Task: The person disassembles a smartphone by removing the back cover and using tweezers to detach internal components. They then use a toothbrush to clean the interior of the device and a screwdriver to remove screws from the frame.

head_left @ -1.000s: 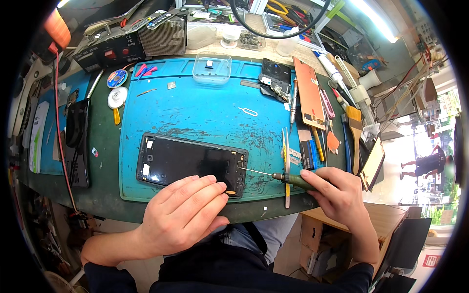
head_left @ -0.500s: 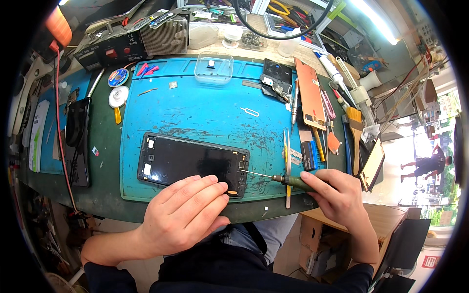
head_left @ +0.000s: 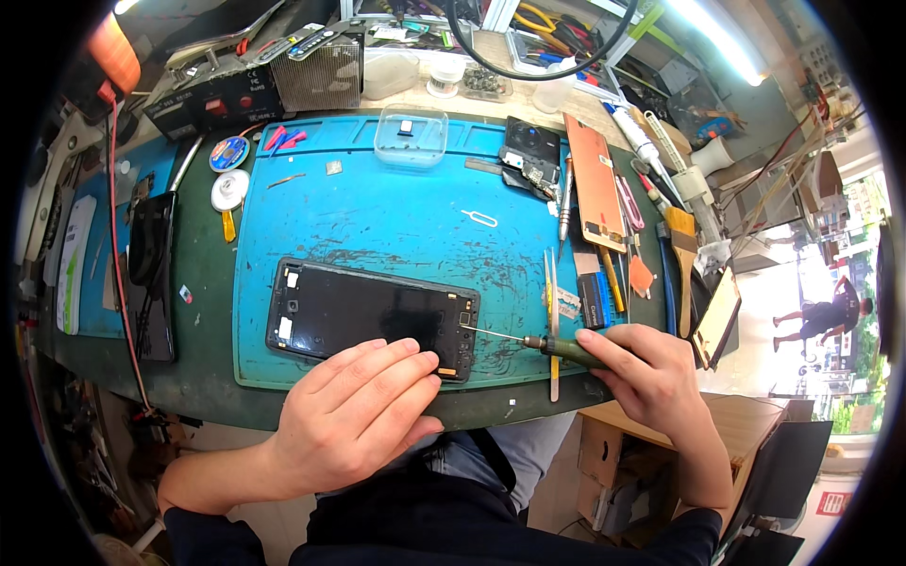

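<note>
A black phone body (head_left: 368, 307) lies face up on the blue work mat (head_left: 377, 212), with small white and gold patches at its ends. My left hand (head_left: 354, 410) rests over its near edge, fingers stretched out side by side and touching the dark surface. In my right hand (head_left: 651, 377), thumb and fingers grip a slim tool (head_left: 566, 349) with a green handle and a thin metal shaft. The shaft's tip meets the phone's right end, by a small square opening. Tweezers (head_left: 552, 325) lie crosswise by the green handle.
A copper-coloured phone panel (head_left: 595, 179), a brush (head_left: 681, 250) and a pen-like driver (head_left: 566, 203) lie to the right. Further back are a clear plastic box (head_left: 411, 141) and an opened phone part (head_left: 530, 156). A SIM pin (head_left: 481, 219) lies mid-mat; solder spools (head_left: 229, 189) sit left.
The picture has shifted very slightly. Both hands keep their places, and the tool's tip stays at the phone's right end.
</note>
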`<state>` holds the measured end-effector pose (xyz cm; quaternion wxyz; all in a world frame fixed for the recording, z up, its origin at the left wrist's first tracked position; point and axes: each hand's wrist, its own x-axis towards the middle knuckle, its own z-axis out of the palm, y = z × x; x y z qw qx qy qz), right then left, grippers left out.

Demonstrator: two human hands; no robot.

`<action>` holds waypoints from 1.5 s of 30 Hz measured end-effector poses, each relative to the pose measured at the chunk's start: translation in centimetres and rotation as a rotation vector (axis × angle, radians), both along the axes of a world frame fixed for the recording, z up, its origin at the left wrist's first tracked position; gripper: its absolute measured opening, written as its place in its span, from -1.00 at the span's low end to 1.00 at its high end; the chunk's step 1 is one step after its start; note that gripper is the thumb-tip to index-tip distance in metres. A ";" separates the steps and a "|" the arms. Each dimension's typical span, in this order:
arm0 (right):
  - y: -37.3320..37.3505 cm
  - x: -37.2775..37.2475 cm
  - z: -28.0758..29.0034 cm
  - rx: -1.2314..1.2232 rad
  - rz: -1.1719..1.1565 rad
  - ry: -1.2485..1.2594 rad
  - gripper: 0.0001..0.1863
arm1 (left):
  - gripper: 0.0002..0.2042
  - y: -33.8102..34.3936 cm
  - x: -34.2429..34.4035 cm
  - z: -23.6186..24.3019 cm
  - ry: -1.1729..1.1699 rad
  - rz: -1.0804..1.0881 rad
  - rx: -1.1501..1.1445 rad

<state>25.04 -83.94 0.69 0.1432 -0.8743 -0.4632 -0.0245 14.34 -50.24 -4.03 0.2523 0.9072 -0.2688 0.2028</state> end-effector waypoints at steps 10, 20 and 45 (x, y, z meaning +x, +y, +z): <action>0.1 0.2 0.1 0.001 0.016 0.022 -0.35 | -0.69 0.1 0.0 -0.1 0.000 -0.014 0.001; -0.3 -2.0 1.2 0.086 0.127 -0.015 -0.34 | -0.62 -0.3 -0.4 1.5 -0.088 -0.009 -0.047; -0.8 -12.6 0.9 0.230 0.079 -0.521 -0.44 | -0.79 2.0 -6.3 3.8 0.017 -0.031 -0.197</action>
